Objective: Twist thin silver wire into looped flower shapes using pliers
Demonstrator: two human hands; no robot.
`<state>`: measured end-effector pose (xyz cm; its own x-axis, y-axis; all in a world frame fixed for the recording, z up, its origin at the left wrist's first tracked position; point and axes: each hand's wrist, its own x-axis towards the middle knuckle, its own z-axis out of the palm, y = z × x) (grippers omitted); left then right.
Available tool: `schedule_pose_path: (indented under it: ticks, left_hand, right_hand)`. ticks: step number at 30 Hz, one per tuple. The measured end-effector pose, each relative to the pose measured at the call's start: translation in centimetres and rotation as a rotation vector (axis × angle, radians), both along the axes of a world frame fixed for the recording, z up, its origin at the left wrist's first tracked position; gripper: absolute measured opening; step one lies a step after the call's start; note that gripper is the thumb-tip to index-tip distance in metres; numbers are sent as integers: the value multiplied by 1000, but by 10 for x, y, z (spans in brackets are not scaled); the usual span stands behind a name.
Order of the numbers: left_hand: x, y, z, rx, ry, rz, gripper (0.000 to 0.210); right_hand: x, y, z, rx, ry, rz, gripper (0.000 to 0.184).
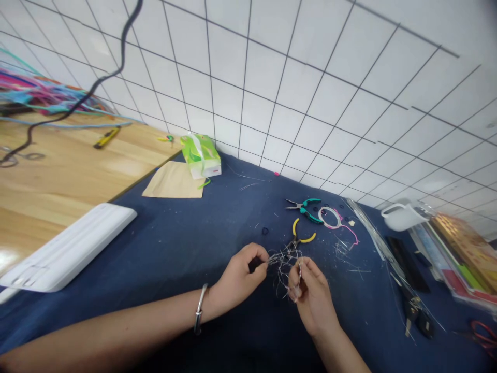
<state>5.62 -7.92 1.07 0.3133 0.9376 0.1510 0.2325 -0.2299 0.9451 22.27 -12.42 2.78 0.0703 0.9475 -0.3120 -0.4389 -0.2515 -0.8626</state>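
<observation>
Between my hands hangs a tangled bundle of thin silvery wire (282,263), its loose ends sticking out in several directions. My left hand (245,272), with a silver bangle at the wrist, pinches the bundle's left end between thumb and fingers. At the right end, my right hand (310,290) has its fingers curled round wire strands; the exact grip is partly hidden. Just beyond the bundle lie yellow-handled pliers (297,235), jaws toward me and partly covered by wire. Farther back rest teal-handled long-nose pliers (305,205), handles spread.
A white ring (329,217) with pink cord lies by wire scraps. Long wires (367,230), keys (412,311) and a white mug (402,215) are on the right. At left are a tissue pack (200,155), brown envelope (174,180) and white power-strip-like box (70,246).
</observation>
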Motion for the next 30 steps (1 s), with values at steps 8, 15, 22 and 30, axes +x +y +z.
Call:
schedule_pose_path:
  ticks: [8,15,22,30]
  left_hand:
    - [-7,-8,10,277,-41,-148,7]
    - [-3,-11,15,224,-20,-272,7]
    - [-3,-19,17,189,-37,-415,46]
    - [6,-19,5,-49,-54,-246,12]
  right_hand:
    - [-3,-5,0,66,-314,-48,20]
    - [-13,-11,0,117,-332,45,19]
    - [-13,-11,7,135,-671,1,13]
    - [-18,-11,7,172,-798,38,7]
